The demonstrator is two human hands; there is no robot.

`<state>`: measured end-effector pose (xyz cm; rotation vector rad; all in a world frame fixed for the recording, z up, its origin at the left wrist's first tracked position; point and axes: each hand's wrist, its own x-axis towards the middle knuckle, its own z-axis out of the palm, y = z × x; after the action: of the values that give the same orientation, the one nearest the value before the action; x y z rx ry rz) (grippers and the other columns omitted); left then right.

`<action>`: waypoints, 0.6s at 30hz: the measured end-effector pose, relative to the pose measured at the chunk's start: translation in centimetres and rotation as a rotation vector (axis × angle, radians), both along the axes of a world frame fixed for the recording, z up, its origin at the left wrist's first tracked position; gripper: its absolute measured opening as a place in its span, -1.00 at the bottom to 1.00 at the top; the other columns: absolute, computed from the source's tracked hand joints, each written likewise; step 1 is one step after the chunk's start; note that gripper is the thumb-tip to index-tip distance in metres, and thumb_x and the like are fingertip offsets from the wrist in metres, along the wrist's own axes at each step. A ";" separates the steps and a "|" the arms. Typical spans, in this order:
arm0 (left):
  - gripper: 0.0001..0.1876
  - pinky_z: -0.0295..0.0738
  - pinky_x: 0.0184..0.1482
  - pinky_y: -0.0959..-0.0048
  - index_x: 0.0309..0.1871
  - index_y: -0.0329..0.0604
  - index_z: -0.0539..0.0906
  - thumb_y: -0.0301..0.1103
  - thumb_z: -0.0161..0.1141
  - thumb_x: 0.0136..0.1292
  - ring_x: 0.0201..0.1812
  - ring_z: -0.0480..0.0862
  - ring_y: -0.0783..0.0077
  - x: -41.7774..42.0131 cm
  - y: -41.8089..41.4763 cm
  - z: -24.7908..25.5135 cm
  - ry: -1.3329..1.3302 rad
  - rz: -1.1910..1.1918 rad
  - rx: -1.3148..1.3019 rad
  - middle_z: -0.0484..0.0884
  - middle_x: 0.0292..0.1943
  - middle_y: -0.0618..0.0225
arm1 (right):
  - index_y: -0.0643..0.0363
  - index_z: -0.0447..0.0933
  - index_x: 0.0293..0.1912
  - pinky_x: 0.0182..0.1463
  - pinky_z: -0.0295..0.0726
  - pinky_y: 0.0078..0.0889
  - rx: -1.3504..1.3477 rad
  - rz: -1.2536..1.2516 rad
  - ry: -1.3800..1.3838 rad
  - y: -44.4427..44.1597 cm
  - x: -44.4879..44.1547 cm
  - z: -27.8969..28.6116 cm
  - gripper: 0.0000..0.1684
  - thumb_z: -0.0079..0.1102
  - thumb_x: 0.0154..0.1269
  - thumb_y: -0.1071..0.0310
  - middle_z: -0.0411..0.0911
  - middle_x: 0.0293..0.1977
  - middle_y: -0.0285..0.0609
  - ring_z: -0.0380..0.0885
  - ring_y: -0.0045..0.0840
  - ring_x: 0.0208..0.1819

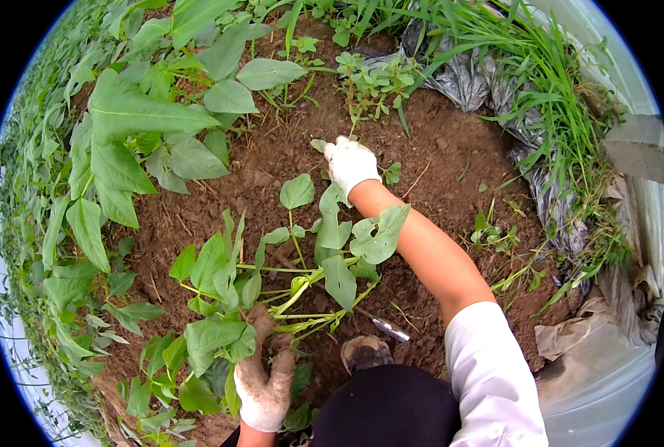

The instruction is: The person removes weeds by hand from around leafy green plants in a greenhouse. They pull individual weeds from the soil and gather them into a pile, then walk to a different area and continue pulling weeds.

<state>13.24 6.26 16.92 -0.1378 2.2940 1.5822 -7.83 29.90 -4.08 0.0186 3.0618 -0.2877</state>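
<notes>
My right hand (351,165), in a white knit glove, is curled low over the soil. Its fingers close at the base of a small leafy weed (373,84), whose thin stem runs up from the knuckles. My left hand (262,385) wears a glove caked with soil. It reaches in among the stems of a low, broad-leaved plant (304,285), thumb and fingers spread apart; leaves and stems cover part of the fingertips, so any grip there is unclear. Holes show in one leaf (379,233) beside my right forearm. A metal-ended tool (390,328) lies on the soil between my hands.
Bare brown soil (449,162) surrounds the plants. Larger leafy plants (136,123) crowd the left. Grass (555,95) and crumpled dark plastic film (549,184) line the right, beside clear sheeting (594,385). My shoe (365,353) and dark-clothed knee (387,408) are at the bottom.
</notes>
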 end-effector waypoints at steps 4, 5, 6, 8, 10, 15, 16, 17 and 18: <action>-0.40 0.44 0.12 0.38 0.29 -0.43 0.31 -0.19 0.17 0.31 0.11 0.50 0.34 -0.3 0.1 0.4 0.014 -0.025 -0.055 0.28 0.35 0.00 | 0.26 0.56 -0.13 -0.15 0.61 -0.21 0.039 0.052 -0.079 -1.6 -1.5 0.4 -0.72 0.01 0.24 0.35 0.58 -0.15 0.02 0.62 -0.21 -0.14; -0.41 0.45 0.11 0.39 0.28 -0.43 0.32 -0.21 0.16 0.31 0.07 0.52 0.36 -0.4 0.2 0.6 0.012 -0.026 -0.063 0.29 0.34 0.01 | 0.29 0.57 -0.12 -0.15 0.62 -0.20 -0.036 0.028 -0.144 -2.0 -2.2 0.6 -0.70 -0.02 0.26 0.35 0.60 -0.14 0.07 0.63 -0.19 -0.14; -0.42 0.45 0.10 0.40 0.28 -0.43 0.33 -0.22 0.16 0.31 0.03 0.53 0.38 -0.5 0.2 0.9 0.008 -0.024 -0.076 0.31 0.33 0.01 | 0.29 0.58 -0.12 -0.14 0.62 -0.19 -0.021 0.054 -0.185 -2.0 -2.5 0.9 -0.71 0.00 0.25 0.36 0.60 -0.12 0.07 0.63 -0.19 -0.13; -0.42 0.45 0.10 0.42 0.28 -0.44 0.33 -0.24 0.15 0.31 0.01 0.55 0.40 -0.7 0.4 1.5 -0.069 0.011 -0.077 0.33 0.32 0.03 | 0.29 0.58 -0.12 -0.13 0.62 -0.18 0.011 0.105 -0.266 -1.8 -3.0 1.6 -0.72 0.03 0.22 0.38 0.59 -0.09 0.09 0.63 -0.19 -0.11; -0.43 0.45 0.09 0.43 0.28 -0.44 0.33 -0.25 0.15 0.30 -0.03 0.56 0.43 -0.8 0.4 1.9 -0.107 0.027 -0.069 0.34 0.31 0.04 | 0.25 0.58 -0.09 -0.05 0.61 -0.19 0.043 0.191 -0.173 -0.3 -2.6 1.4 -0.68 0.19 0.11 0.42 0.59 -0.11 0.06 0.62 -0.17 -0.09; -0.46 0.52 -0.07 0.41 0.24 -0.48 0.36 -0.29 0.12 0.27 -0.13 0.62 0.38 -0.3 0.2 1.1 0.015 -0.004 -0.109 0.39 0.25 -0.01 | 0.16 0.55 -0.03 -0.02 0.60 -0.21 -0.046 0.245 -0.290 0.2 -1.3 2.7 -0.63 0.19 0.15 0.26 0.58 -0.07 -0.01 0.59 -0.20 -0.05; -0.46 0.52 -0.07 0.41 0.23 -0.48 0.36 -0.30 0.12 0.27 -0.13 0.61 0.38 -0.2 0.2 1.0 0.028 -0.013 -0.110 0.39 0.25 -0.02 | 0.16 0.54 -0.02 -0.02 0.59 -0.21 -0.058 0.242 -0.304 0.2 -0.6 2.7 -0.61 0.19 0.16 0.24 0.59 -0.08 -0.03 0.60 -0.20 -0.05; -0.47 0.52 -0.07 0.41 0.23 -0.49 0.37 -0.30 0.12 0.27 -0.12 0.61 0.37 -0.2 0.3 1.0 0.041 -0.025 -0.107 0.38 0.25 -0.02 | 0.19 0.52 -0.01 0.01 0.58 -0.22 -0.133 0.212 -0.319 1.6 0.7 3.0 -0.58 0.15 0.17 0.20 0.59 -0.11 -0.01 0.59 -0.19 -0.05; -0.47 0.52 -0.07 0.41 0.22 -0.49 0.37 -0.30 0.12 0.27 -0.12 0.61 0.37 -0.3 0.4 1.0 0.060 -0.036 -0.105 0.38 0.25 -0.03 | 0.23 0.50 -0.01 0.03 0.56 -0.23 -0.284 0.051 -0.287 2.7 1.5 3.6 -0.56 0.13 0.17 0.18 0.58 -0.11 0.05 0.58 -0.16 -0.06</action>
<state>12.96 6.63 17.90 -0.0759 2.4119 1.4681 -6.34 32.62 -0.45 -0.0304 2.7072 -0.6510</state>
